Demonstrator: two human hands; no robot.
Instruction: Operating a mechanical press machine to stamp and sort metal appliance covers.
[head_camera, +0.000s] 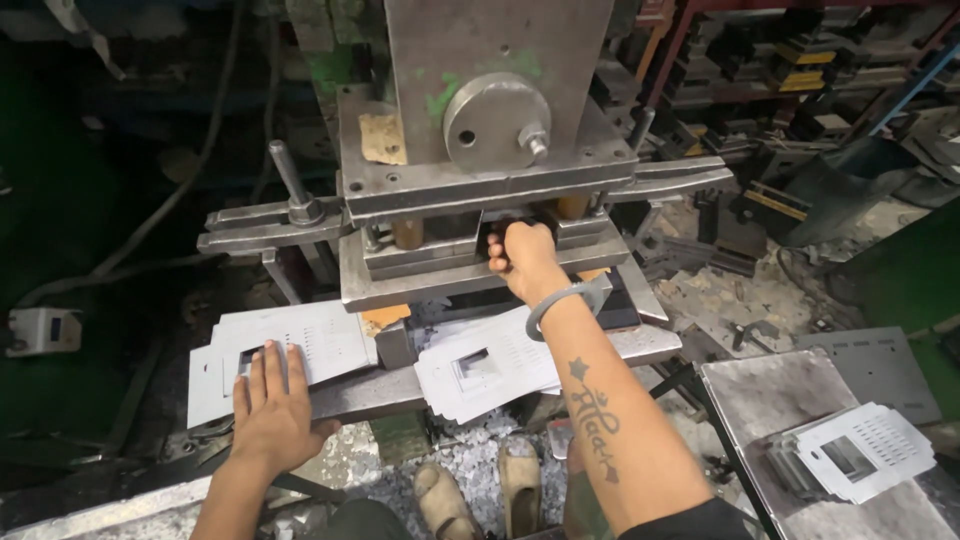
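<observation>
The left hand (268, 405) lay flat and open on a stack of blank sheets (300, 350); the right hand (520, 258) reached into the press (480, 170), fingers curled, grip hidden. Punched sheets (860, 450) were piled on the table (760, 395), many blanks remaining.

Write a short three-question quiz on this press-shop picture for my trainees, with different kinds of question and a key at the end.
1. True or false: the right hand is reaching into the gap of the press.
2. Multiple choice: the left hand lies flat on
A. a lever
B. a stack of punched grey sheets
C. the floor
3. Fill in: a second stack of punched sheets lies on the metal table to the person's ____ .

Key
1. True: it is between the press plates.
2. B: palm down on the left stack, beside the press bed.
3. Right: lower right in the head view.
</observation>
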